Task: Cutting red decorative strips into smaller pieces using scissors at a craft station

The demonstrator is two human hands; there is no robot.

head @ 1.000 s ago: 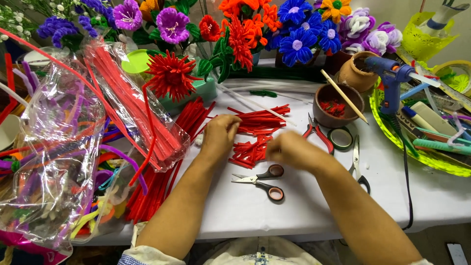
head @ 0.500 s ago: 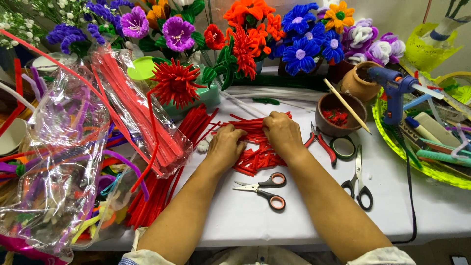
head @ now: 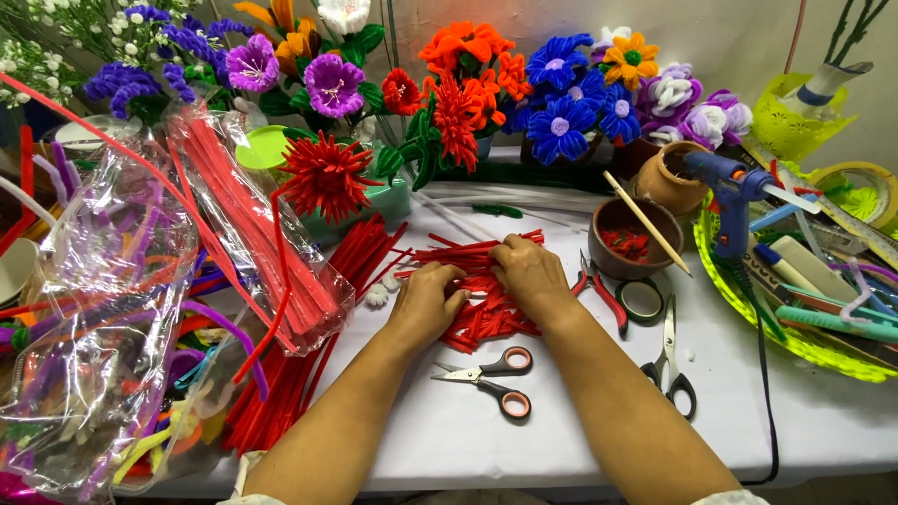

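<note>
Both my hands rest on a heap of short red pipe-cleaner pieces (head: 486, 313) in the middle of the white table (head: 580, 421). My left hand (head: 426, 304) lies palm down on the heap's left side, fingers curled over the pieces. My right hand (head: 528, 271) presses on the top right of the heap, fingers bent around some pieces. Just in front of my hands lie small orange-handled scissors (head: 496, 374), shut.
Long red pipe cleaners (head: 309, 374) and clear bags of them (head: 253, 234) lie at left. Pipe-cleaner flowers (head: 468, 93) line the back. Right of my hands: red pliers (head: 603, 295), a tape roll (head: 643, 301), black scissors (head: 669, 360), brown bowl (head: 631, 238), blue glue gun (head: 730, 196), green tray (head: 795, 327).
My right hand has moved from the heap's lower right up to its top, and my left hand has come down onto the heap's left side. The view shifted slightly.
</note>
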